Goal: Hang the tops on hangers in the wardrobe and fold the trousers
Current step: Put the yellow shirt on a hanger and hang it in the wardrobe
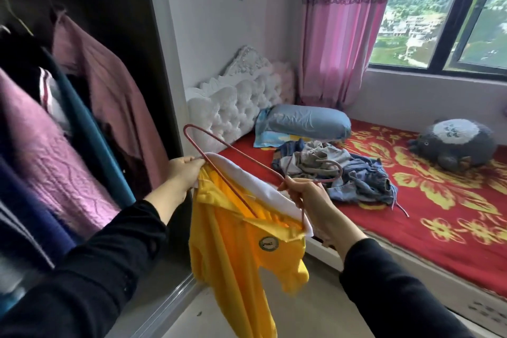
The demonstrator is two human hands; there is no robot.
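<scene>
A yellow top (pixel 236 261) with a white collar band and a round badge hangs in front of me. My left hand (pixel 182 174) pinches its collar at the left. My right hand (pixel 304 195) grips a pink wire hanger (pixel 219 164) near its hook, and one arm of the hanger runs down inside the neck opening. The other arm sticks out past my left hand. The open wardrobe (pixel 82 77) at the left holds several hanging garments. A pile of jeans and grey clothes (pixel 337 170) lies on the bed.
The bed with a red flowered cover (pixel 439 200) fills the right side, with a blue pillow (pixel 304 123), a grey plush toy (pixel 455 145) and a white tufted headboard (pixel 236 101). Pink curtains (pixel 343 30) and a window are behind. The wardrobe's sliding-door track (pixel 175 296) runs along the floor.
</scene>
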